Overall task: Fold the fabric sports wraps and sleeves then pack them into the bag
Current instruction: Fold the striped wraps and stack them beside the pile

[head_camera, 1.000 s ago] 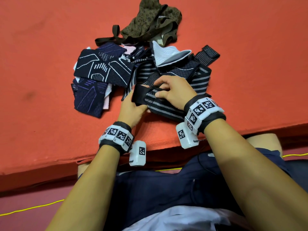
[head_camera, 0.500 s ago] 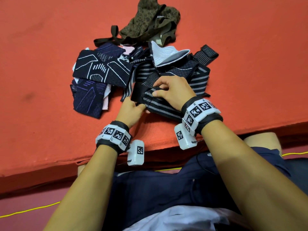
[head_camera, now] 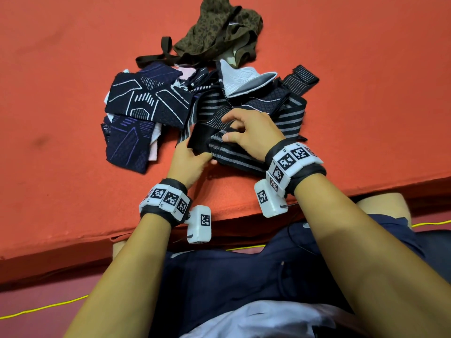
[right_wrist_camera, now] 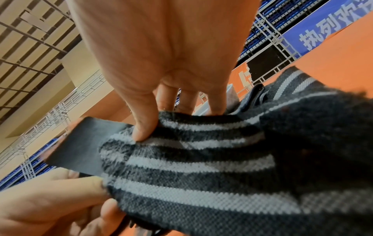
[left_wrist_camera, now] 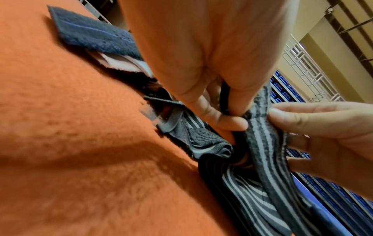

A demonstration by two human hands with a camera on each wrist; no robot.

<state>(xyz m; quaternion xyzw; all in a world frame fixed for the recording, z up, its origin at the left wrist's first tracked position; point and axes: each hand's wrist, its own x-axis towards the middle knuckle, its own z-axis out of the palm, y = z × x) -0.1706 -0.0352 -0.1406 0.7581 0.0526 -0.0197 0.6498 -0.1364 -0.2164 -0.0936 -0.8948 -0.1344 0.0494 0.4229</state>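
Striped wrap (head_camera: pixel 234 152) lies at the near edge of the orange mat (head_camera: pixel 61 98), long axis trailing away to my right. My left hand (head_camera: pixel 190 162) pinches its black end; right hand (head_camera: pixel 249 135), curled, grips the fold beside it. Both hands sit equally near, and the bag (head_camera: pixel 219 28) is beyond.

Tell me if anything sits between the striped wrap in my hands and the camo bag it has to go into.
Yes. Both the left hand and right hand grip the striped wrap at the mat's near edge. The camo bag lies at the far side, and the pile of other wraps, topped by a white pad, lies between them.
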